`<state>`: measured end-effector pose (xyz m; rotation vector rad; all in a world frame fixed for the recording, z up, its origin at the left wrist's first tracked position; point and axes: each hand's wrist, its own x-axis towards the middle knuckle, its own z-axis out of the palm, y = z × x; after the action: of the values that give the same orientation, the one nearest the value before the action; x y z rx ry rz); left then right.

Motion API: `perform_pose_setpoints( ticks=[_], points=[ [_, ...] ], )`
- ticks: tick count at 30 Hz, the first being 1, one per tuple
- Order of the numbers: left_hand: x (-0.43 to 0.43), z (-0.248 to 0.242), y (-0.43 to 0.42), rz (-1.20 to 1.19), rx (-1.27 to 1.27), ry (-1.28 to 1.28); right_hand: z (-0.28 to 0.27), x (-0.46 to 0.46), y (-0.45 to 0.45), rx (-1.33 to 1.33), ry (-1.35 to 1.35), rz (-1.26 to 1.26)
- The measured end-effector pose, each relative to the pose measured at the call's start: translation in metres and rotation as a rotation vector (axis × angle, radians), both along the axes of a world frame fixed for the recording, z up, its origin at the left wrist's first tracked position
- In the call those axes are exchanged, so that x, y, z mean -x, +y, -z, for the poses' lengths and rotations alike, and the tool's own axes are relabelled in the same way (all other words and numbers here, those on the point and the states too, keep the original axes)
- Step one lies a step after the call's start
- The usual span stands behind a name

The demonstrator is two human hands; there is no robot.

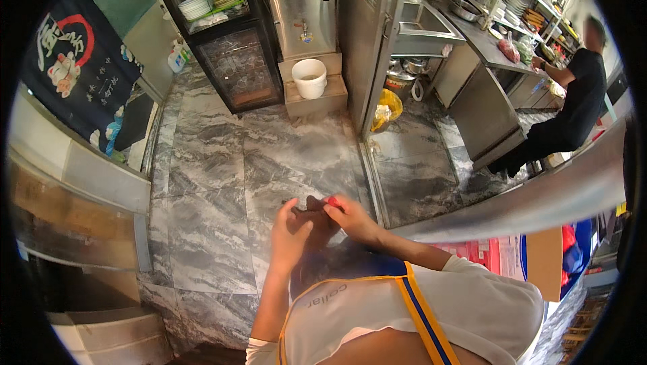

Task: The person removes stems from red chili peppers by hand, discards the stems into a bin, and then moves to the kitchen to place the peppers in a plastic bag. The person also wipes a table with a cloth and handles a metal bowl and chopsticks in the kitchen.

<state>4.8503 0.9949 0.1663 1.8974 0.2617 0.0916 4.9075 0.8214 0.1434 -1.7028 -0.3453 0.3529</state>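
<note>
In front of the navy, yellow-edged apron (333, 266) worn here, a dark brown cloth (314, 204) hangs between the hands. My right hand (354, 218) pinches its right side between thumb and fingers. A small red item (332, 201) shows at those fingertips; what it is cannot be made out. My left hand (290, 238) is at the left side of the cloth, thumb and index finger apart. Whether its hidden fingers grip the cloth is unclear. The lower part of the cloth is blurred against the apron.
A steel water boiler (303, 16) stands ahead, a white bucket (309, 78) below its tap. Left of it is a glass-door dish cabinet (237, 61). A metal door frame (374, 51) leads to a kitchen, where a person (581, 87) works at a counter (475, 41). Cartons (543, 259) stand at right.
</note>
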Motion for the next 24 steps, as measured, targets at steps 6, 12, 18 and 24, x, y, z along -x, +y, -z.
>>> perform_pose_setpoints(
  ticks=[6, 12, 18, 24],
  points=[
    [-0.159, 0.022, 0.089, 0.156, -0.342, -0.079, 0.019, -0.148, 0.055, -0.075, 0.11, 0.15],
    [-0.311, 0.023, 0.188, 0.485, -0.674, -0.331, 0.012, -0.278, 0.096, -0.247, 0.346, 0.51],
    [-0.48, 0.08, 0.219, 0.677, -0.446, 0.364, 0.038, -0.404, 0.124, -0.416, 0.509, 0.78],
    [-0.66, 0.15, 0.19, 0.615, -0.343, 0.068, 0.102, -0.563, 0.09, -0.502, 0.501, 0.969]
  ],
)
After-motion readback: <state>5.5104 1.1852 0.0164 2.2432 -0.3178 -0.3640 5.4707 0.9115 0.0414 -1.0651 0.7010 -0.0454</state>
